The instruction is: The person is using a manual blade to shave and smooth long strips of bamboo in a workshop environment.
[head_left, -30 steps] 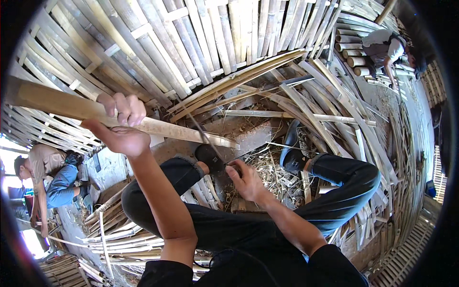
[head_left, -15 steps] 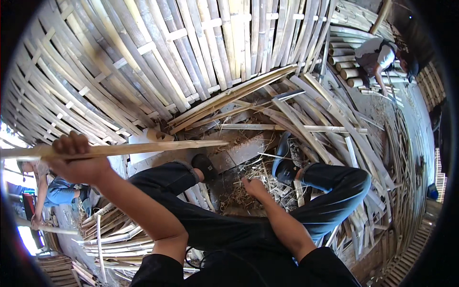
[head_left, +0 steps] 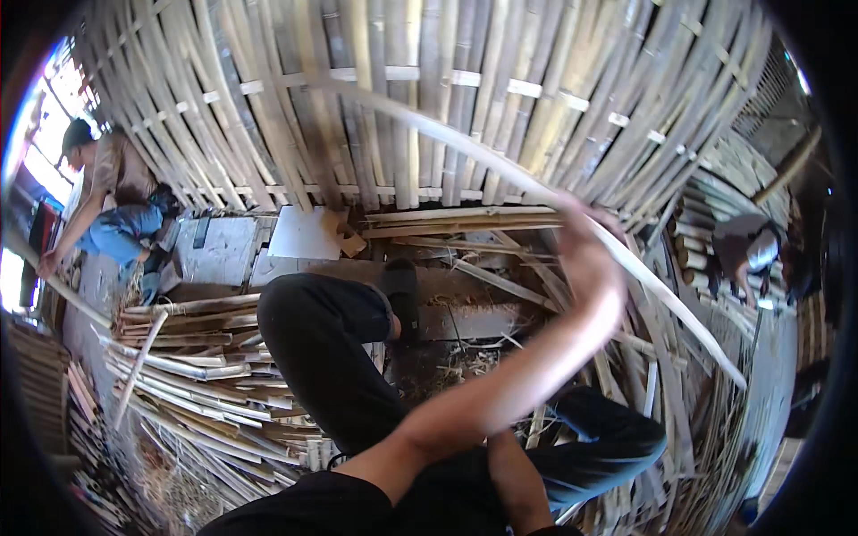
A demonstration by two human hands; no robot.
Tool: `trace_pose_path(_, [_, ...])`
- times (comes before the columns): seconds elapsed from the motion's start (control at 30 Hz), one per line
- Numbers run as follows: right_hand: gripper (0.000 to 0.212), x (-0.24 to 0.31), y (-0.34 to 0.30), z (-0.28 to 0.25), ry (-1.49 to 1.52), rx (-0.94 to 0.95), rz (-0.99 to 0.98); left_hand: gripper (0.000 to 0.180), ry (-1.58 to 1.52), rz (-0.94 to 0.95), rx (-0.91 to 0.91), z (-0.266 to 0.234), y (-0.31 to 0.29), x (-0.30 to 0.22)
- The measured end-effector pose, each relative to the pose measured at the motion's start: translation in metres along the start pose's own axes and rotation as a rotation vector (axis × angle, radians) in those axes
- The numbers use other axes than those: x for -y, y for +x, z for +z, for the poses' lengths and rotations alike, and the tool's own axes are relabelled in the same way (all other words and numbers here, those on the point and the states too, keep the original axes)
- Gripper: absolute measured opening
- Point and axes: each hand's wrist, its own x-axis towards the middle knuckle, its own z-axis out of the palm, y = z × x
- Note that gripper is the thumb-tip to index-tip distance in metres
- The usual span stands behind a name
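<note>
A long, pale bamboo strip (head_left: 497, 162) slants from the upper middle down to the right, raised in front of me. My left hand (head_left: 588, 239), blurred by motion, is closed round it at the right of the middle, its forearm crossing my body. Only the forearm of my right arm shows, low at the centre; the right hand is hidden behind my left forearm. Bamboo shavings (head_left: 465, 360) lie on the ground between my legs, partly covered by my left arm.
Ahead rises a slatted bamboo wall (head_left: 429, 54). Split bamboo lies stacked at the left (head_left: 214, 375) and right (head_left: 666, 393). A white sheet (head_left: 304, 234) rests near the wall. One person (head_left: 125, 179) crouches at far left holding a pole; another person (head_left: 746, 241) bends at far right.
My left hand has swung the bamboo strip from the left across to the right. My right hand has gone out of sight behind the left forearm. The view has turned left.
</note>
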Motion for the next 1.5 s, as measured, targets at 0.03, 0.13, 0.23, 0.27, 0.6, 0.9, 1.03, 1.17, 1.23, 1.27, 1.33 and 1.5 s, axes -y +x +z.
trace_pose_path(0.03, [0.068,0.022,0.005,0.016,-0.326,0.081,0.223,0.038,0.296,0.197,0.192,-0.030,0.025,0.059])
trace_pose_path(0.13, [0.064,0.057,0.011,0.007,-1.003,0.123,0.689,0.093,1.195,-0.325,0.603,-0.084,-0.022,0.148])
trace_pose_path(0.23, [0.059,0.039,0.011,0.006,-0.949,0.210,0.769,0.064,1.380,-0.368,0.943,-0.154,-0.002,0.161])
trace_pose_path(0.27, [0.059,0.012,0.006,-0.004,-0.626,0.161,0.786,0.053,1.284,-0.434,0.845,-0.169,0.016,0.160])
trace_pose_path(0.6, [0.064,0.003,0.017,0.017,-0.580,0.173,0.717,0.030,1.473,0.106,-0.101,-0.346,0.302,0.122])
trace_pose_path(0.9, [0.070,-0.018,0.059,0.031,-0.434,0.065,0.751,0.052,2.311,0.107,0.212,-0.418,0.393,0.155])
trace_pose_path(1.03, [0.069,-0.047,0.052,0.041,-0.450,-0.018,0.765,0.050,2.637,0.182,0.348,-0.447,0.411,0.168])
trace_pose_path(1.17, [0.064,-0.042,0.051,0.048,-0.432,-0.029,0.781,0.052,2.735,0.323,0.447,-0.444,0.400,0.166])
trace_pose_path(1.23, [0.066,-0.035,0.052,0.043,-0.436,0.015,0.776,0.050,2.540,0.333,0.473,-0.435,0.396,0.146])
trace_pose_path(1.27, [0.066,-0.036,0.052,0.043,-0.360,0.010,0.737,0.042,2.472,0.488,0.453,-0.426,0.397,0.134])
trace_pose_path(1.33, [0.066,-0.038,0.053,0.045,-0.414,-0.004,0.707,0.039,2.433,0.537,0.547,-0.387,0.397,0.107])
trace_pose_path(1.5, [0.071,-0.012,0.058,0.054,-0.514,0.047,0.682,0.045,2.577,0.673,0.825,-0.267,0.368,0.010])
